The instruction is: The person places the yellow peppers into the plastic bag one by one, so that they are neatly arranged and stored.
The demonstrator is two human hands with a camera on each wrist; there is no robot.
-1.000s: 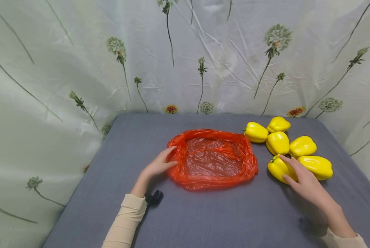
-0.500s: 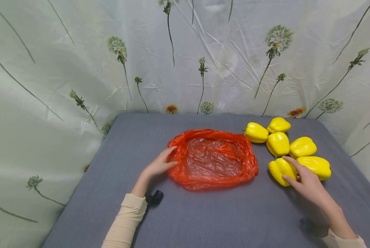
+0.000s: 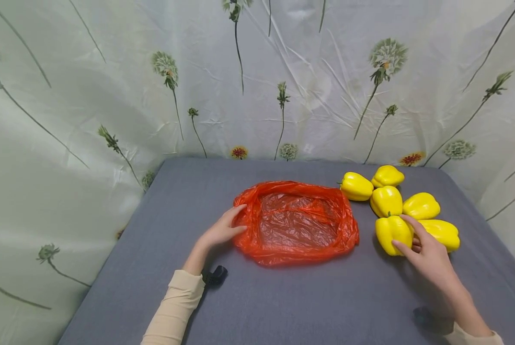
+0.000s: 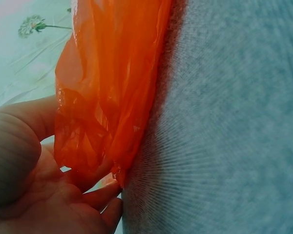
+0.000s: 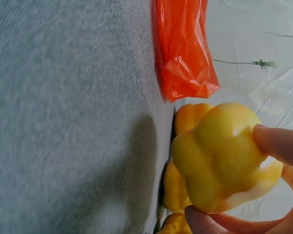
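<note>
Yellow pepper (image 3: 393, 235) in the right hand (image 3: 431, 261) seems off the table (image 3: 309, 306).

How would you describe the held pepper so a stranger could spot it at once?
On the gray table, find the open red bag; to its right lie six yellow peppers. The pepper you want is at that cluster's near left corner. Unlike its five neighbours, it is gripped by the right hand.

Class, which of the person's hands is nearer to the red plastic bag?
The left hand is nearer, touching the red plastic bag at its left end. The right hand is apart from it, beyond its right end, gripping a yellow pepper.
</note>
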